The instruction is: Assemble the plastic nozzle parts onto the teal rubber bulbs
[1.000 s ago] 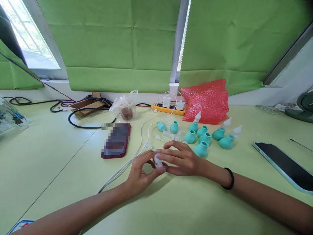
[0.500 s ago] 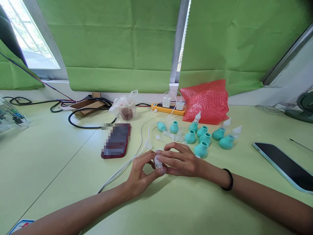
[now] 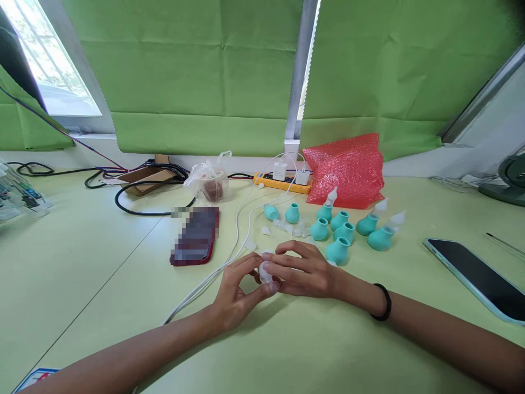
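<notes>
Between my two hands is a small translucent white plastic piece (image 3: pixel 265 272), round where it shows and partly covered by fingers. My left hand (image 3: pixel 235 290) pinches it from the left with thumb and fingers. From the right, my right hand (image 3: pixel 305 269) closes its fingers over the same piece. Just beyond stand several teal squeeze bulbs (image 3: pixel 337 250) with open necks. A few others, such as the bulb (image 3: pixel 380 238) at the right, carry clear pointed tips (image 3: pixel 397 219). Loose clear plastic parts (image 3: pixel 301 230) lie near a tipped-over bulb (image 3: pixel 270 212).
A red bubble-wrap bag (image 3: pixel 346 172) and an orange power strip (image 3: pixel 283 183) sit at the back. White cables (image 3: pixel 213 277) run past my left hand. One phone (image 3: pixel 196 235) lies left, another phone (image 3: pixel 476 279) right. A bagged pot (image 3: pixel 212 186) stands near a cardboard box (image 3: pixel 147 178).
Almost nothing differs. Both hands keep the same grip on the plastic piece, with only a very slight shift of the right fingers.
</notes>
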The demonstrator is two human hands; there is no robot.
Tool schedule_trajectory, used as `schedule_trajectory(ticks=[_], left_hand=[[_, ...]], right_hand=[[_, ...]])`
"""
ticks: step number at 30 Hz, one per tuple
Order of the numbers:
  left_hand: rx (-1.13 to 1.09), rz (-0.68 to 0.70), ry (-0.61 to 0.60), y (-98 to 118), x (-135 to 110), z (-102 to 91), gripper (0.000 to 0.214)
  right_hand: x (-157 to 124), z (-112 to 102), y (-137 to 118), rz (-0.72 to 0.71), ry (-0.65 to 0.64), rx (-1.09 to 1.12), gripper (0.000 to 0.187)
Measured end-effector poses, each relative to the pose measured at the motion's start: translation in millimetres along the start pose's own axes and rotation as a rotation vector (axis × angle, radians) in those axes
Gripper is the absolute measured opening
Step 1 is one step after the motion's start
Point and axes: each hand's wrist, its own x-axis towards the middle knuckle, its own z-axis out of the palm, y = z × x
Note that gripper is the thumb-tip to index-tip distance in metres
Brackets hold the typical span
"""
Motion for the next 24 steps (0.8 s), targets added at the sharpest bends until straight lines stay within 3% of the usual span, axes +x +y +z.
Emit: schedule_trajectory(ticks=[11,24], left_hand=[[0.123,0.051,0.061,-0.7,-1.1,1.8,0.010],[0.129,0.040,0.020,2.2,1.1,1.9,0.007]], right_hand=[[3.7,-1.0,-1.2,0.041,0.011,-0.006,0.023],[1.0,2.8,-1.1,0.086,0.030,0.004,0.029]])
